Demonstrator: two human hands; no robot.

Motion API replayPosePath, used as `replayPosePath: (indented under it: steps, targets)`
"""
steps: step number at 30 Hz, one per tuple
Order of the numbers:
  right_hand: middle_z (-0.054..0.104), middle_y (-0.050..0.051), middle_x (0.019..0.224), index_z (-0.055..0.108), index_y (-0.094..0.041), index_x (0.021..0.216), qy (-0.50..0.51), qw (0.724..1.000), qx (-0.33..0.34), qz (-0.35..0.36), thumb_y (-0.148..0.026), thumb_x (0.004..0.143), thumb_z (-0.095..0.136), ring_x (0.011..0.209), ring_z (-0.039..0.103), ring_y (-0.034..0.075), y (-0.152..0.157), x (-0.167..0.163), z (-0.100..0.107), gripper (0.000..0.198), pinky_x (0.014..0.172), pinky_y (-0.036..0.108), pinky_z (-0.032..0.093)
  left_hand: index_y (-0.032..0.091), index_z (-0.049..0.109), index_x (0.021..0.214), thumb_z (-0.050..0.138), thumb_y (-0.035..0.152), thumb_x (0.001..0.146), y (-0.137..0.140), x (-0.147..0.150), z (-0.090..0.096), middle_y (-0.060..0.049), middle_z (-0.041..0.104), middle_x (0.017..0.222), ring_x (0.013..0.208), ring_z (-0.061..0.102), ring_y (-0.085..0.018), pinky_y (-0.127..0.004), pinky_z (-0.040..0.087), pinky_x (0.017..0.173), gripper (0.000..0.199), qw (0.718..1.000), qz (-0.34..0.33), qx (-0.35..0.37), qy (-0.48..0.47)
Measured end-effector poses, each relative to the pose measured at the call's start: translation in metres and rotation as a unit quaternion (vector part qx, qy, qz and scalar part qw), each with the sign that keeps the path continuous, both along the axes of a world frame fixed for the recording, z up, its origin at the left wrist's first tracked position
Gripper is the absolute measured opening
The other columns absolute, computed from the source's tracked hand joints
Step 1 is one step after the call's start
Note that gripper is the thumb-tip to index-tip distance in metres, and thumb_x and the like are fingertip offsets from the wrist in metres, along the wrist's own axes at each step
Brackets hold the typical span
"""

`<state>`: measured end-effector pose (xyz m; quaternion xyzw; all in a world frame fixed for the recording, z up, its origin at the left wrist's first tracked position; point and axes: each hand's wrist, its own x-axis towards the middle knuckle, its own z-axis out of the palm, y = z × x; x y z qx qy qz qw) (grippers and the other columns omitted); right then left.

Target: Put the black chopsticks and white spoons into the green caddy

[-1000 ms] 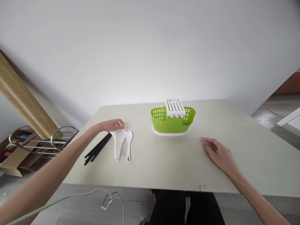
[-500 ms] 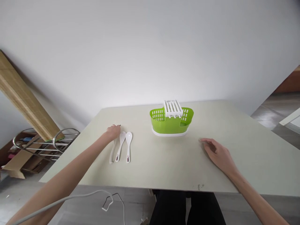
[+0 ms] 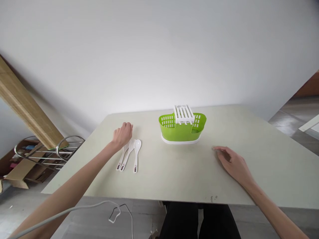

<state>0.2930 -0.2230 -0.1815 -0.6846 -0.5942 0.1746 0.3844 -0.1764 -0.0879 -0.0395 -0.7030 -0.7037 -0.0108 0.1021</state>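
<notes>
Three white spoons lie on the table at the left, handles toward me: a right spoon (image 3: pixel 136 156), a middle spoon (image 3: pixel 128 155) and a left spoon (image 3: pixel 122 157). Over the bowl end of the left one is my left hand (image 3: pixel 122 135), its fingers curled closed; whether they grip anything is hidden. Standing at the middle back is a green plastic basket (image 3: pixel 179 132) with a white base and a white slotted rack (image 3: pixel 184 114) across its top. My right hand (image 3: pixel 233 164) rests on the table right of the basket, loosely bent, thumb and fingers apart, holding nothing.
The pale table (image 3: pixel 171 176) meets a white wall behind. On the floor at the left are a metal rack (image 3: pixel 50 157), a cardboard box (image 3: pixel 18 174) and a leaning tan board (image 3: pixel 27 103). A white cable (image 3: pixel 74 209) runs in front of my left forearm.
My left hand has lifted slightly and turned, fingers curled more tightly. The left and middle spoons have shifted, their handles now closer together. My right hand and the basket stay put.
</notes>
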Motion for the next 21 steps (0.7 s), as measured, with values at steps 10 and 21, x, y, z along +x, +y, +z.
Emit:
replayPosePath:
  steps: [10,21]
  targets:
    - [0.079,0.005,0.117,0.073,-0.027,0.116,0.005,1.000,0.001,0.004,-0.040,0.094,0.051,0.094,0.072,0.025,0.000,-0.001,-0.001,0.032,0.080,0.036,0.052,0.022,0.057,0.132,0.042,0.047,0.108,-0.042,0.152,0.023,-0.017,0.063,0.133,0.128,0.057,-0.030,-0.049,0.045,0.111,0.038,0.874,-0.375,0.225,-0.213]
    - [0.078,0.007,0.122,0.071,-0.027,0.115,0.033,0.999,0.007,0.016,-0.038,0.097,0.047,0.106,0.072,0.026,0.001,-0.005,0.007,0.032,0.089,0.038,0.054,0.018,0.051,0.153,0.039,0.045,0.108,0.006,0.206,0.018,-0.013,0.051,0.162,0.154,0.040,-0.030,-0.047,0.037,0.122,0.053,0.921,-0.350,0.160,-0.056]
